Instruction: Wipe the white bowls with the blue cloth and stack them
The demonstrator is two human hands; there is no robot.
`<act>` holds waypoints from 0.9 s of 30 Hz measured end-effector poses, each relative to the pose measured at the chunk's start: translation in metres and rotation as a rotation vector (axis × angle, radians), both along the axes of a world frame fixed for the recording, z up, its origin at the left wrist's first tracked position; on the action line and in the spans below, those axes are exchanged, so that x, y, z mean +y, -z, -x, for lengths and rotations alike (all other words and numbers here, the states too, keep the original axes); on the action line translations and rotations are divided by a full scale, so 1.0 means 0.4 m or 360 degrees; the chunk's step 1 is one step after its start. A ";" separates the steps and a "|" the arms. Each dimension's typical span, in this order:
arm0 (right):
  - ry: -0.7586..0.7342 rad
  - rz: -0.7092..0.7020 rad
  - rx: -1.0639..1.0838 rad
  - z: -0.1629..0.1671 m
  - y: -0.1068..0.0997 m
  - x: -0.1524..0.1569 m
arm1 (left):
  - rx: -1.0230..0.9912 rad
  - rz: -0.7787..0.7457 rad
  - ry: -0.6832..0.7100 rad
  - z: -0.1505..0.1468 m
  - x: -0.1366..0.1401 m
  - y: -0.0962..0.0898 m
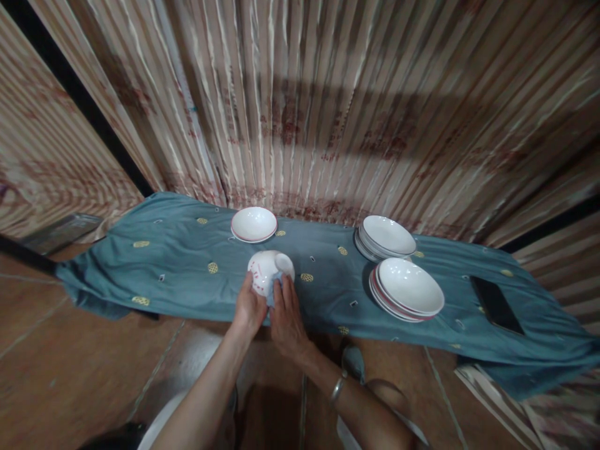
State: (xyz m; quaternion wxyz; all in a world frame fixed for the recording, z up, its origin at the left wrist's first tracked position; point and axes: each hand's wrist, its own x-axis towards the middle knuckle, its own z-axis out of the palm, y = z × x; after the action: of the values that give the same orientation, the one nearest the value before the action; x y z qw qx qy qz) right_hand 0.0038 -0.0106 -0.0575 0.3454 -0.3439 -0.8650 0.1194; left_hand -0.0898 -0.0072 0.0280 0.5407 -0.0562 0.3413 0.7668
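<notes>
A white bowl (263, 265) with small red markings is tilted so its outside and foot ring face up, above the front middle of the table. My left hand (249, 306) grips it by its left edge. On its right side, my right hand (285, 309) presses a light blue cloth (276, 278) against the outer surface, fingers closed over the cloth. Just behind sits a white dish (254, 224) with a red rim, facing up; it may be more than one stacked.
Two stacks of white dishes stand to the right: a rear stack (388, 236) and a front stack (410, 286) with red rims. A black phone (497, 305) lies farther right. The blue-green tablecloth (182, 281) has yellow pineapple prints. Pleated curtains (300, 112) hang behind.
</notes>
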 end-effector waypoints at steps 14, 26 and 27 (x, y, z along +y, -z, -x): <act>0.0010 -0.0116 -0.0032 -0.004 -0.016 -0.015 | 0.0041 0.0002 0.0019 -0.004 -0.003 -0.009; -0.0004 -0.0113 -0.0160 -0.012 -0.059 -0.018 | 0.0115 -0.0001 0.0063 0.004 0.000 0.014; 0.0015 -0.0116 -0.0164 -0.012 -0.059 -0.020 | 0.0119 -0.0013 0.0067 0.003 0.001 0.015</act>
State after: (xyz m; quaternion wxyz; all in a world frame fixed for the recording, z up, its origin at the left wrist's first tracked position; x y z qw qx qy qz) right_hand 0.0084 -0.0187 -0.0340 0.3132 -0.3408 -0.8838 0.0681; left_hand -0.0911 -0.0068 0.0219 0.5439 -0.0182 0.3591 0.7582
